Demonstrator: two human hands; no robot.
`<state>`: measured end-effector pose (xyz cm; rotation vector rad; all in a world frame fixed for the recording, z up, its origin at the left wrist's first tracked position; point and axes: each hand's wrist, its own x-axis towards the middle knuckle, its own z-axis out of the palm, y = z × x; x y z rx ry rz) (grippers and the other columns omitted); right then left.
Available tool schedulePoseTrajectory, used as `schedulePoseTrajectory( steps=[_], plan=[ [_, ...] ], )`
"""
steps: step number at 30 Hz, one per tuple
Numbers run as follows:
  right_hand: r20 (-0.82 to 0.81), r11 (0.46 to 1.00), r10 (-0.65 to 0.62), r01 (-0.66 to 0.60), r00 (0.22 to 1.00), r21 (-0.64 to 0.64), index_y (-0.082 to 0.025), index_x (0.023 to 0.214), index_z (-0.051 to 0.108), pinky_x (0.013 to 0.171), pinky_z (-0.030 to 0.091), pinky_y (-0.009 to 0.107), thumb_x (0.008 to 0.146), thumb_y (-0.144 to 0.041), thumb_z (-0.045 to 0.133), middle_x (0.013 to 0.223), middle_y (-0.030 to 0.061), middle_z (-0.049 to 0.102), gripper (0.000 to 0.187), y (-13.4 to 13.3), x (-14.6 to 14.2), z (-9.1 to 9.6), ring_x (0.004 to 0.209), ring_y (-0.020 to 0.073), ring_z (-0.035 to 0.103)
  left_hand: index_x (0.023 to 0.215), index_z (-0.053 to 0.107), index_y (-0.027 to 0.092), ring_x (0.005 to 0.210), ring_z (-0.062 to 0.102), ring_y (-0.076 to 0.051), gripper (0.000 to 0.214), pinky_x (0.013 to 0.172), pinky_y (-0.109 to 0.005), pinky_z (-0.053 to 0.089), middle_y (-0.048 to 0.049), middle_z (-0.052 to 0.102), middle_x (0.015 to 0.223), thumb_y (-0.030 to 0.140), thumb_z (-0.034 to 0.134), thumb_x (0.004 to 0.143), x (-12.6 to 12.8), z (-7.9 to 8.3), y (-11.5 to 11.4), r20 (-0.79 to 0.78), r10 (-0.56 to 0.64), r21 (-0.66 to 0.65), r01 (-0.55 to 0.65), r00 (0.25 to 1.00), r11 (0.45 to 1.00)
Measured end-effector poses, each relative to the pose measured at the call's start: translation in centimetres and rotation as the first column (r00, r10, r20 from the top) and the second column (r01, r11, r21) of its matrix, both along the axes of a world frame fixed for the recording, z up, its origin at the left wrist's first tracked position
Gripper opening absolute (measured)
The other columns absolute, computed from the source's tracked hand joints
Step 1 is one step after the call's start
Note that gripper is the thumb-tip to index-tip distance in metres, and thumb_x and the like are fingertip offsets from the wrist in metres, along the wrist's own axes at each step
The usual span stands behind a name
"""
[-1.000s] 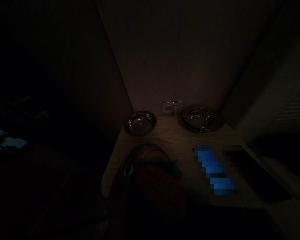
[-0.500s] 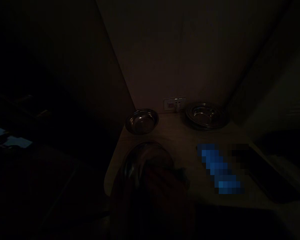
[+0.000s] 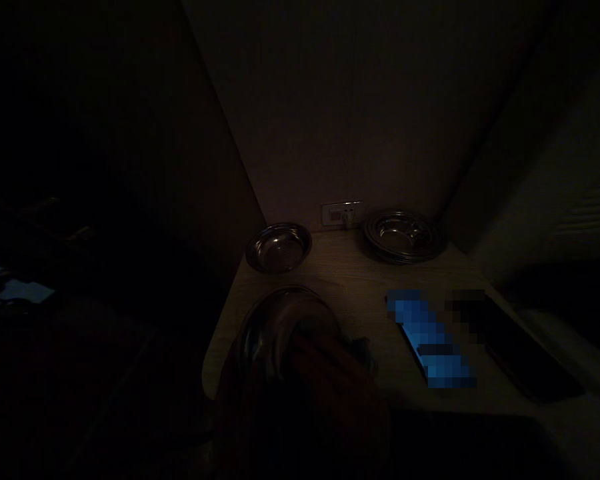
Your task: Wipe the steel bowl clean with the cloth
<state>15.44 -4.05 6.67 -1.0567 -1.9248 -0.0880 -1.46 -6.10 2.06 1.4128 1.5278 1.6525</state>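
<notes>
The picture is very dark. A shiny metal bowl (image 3: 265, 327) is tilted at the near left of the table, in front of me. My left hand (image 3: 233, 393) is closed on its left side; most of its fingers are lost in shadow. Pressed into the bowl, my right hand (image 3: 330, 380) is closed on a dark cloth (image 3: 364, 350), whose crumpled edge sticks out at the right.
Another metal bowl (image 3: 279, 248) sits at the table's back left corner. Stacked metal plates (image 3: 380, 252) stand at back right, near a wall socket (image 3: 333, 215). A phone with a lit, blurred screen (image 3: 433, 337) and a dark flat object (image 3: 527, 350) lie to the right.
The whole view has shifted slightly, so the things on the table appear a little further left. My hands stay at the bowl, the right one still inside with the cloth.
</notes>
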Motion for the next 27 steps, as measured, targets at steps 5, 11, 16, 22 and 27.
schedulePoseTrajectory(
  steps=[5,11,16,22,27],
  plan=[
    [-0.039,0.998,0.066,-0.065,0.997,0.007,-0.016,0.115,0.064,0.089,0.055,0.03,0.093,-0.016,0.042,0.113,0.0059,0.068,0.031,-0.1,-0.4,0.1,0.107,0.0197,0.062,0.111,0.061,0.024,0.136,0.033,-0.028,0.03,0.112,-0.045,0.029,-0.0056,0.053,0.134,0.037,0.057,0.084,1.3,1.1,0.5,0.041,-0.001,0.029,0.0,0.999,1.0],
    [-0.058,0.997,0.069,-0.068,0.996,0.023,-0.016,0.11,0.066,0.091,0.054,0.028,0.095,-0.017,0.038,0.111,0.0053,0.069,0.032,1.2,-0.8,1.3,0.106,0.018,0.062,0.123,0.054,0.023,0.126,0.047,-0.026,0.04,0.106,-0.045,0.037,-0.0093,0.052,0.134,0.037,0.056,0.085,2.2,2.3,0.7,0.083,-0.025,0.024,0.023,0.996,0.999],
    [-0.075,1.0,-0.006,0.004,0.997,-0.02,-0.016,0.108,0.067,0.083,0.057,0.023,0.096,-0.017,0.038,0.107,0.0049,0.071,0.031,1.5,-0.6,1.7,0.099,0.0151,0.065,0.127,0.05,0.019,0.116,0.052,-0.025,0.043,0.097,-0.05,0.042,-0.0117,0.05,0.132,0.036,0.053,0.088,2.5,2.9,0.7,0.105,-0.049,0.007,0.048,0.993,0.999],
    [-0.097,0.998,0.035,-0.039,0.995,-0.045,-0.017,0.11,0.066,0.083,0.057,0.026,0.095,-0.02,0.042,0.106,0.0061,0.071,0.029,1.2,-1.0,2.0,0.097,0.0176,0.066,0.123,0.052,0.019,0.111,0.054,-0.023,0.038,0.093,-0.046,0.045,-0.0107,0.052,0.128,0.033,0.053,0.088,2.7,3.6,0.9,0.116,-0.058,0.005,0.058,0.991,0.998],
    [-0.068,0.995,0.091,-0.089,0.994,0.038,-0.014,0.108,0.066,0.09,0.054,0.029,0.096,-0.018,0.035,0.108,0.0086,0.07,0.033,1.1,-0.8,2.2,0.107,0.0195,0.061,0.123,0.052,0.018,0.111,0.054,-0.023,0.038,0.092,-0.046,0.046,-0.0107,0.052,0.128,0.034,0.054,0.088,2.9,3.8,0.9,0.119,-0.056,0.005,0.056,0.991,0.998]
  ],
)
